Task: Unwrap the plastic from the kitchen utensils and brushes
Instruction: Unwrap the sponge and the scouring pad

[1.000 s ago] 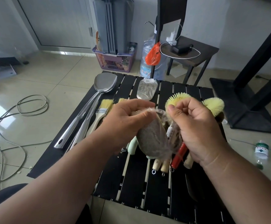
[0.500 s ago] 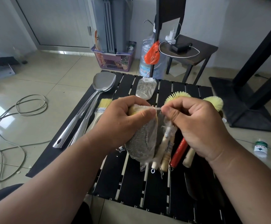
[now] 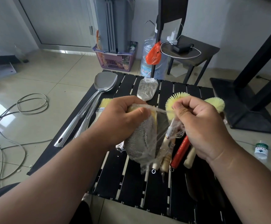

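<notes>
Head view: mid-frame, over the black slatted table (image 3: 128, 180), the left hand (image 3: 123, 120) grips a plastic-wrapped scouring sponge (image 3: 141, 141); the right hand (image 3: 201, 125) pinches a stretched strand of plastic wrap (image 3: 161, 111) beside wrapped brush handles (image 3: 168, 143).

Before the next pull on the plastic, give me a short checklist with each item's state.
1. Left hand grips the wrapped scrubber: ok.
2. Right hand pinches the plastic strand: ok.
3. Strand taut between hands: ok.
4. Wrap fully off scrubber: not ok, film still covers it.
5. Brush handles free of loose plastic: not ok.
6. Where the strand tears next: cannot tell.
</notes>
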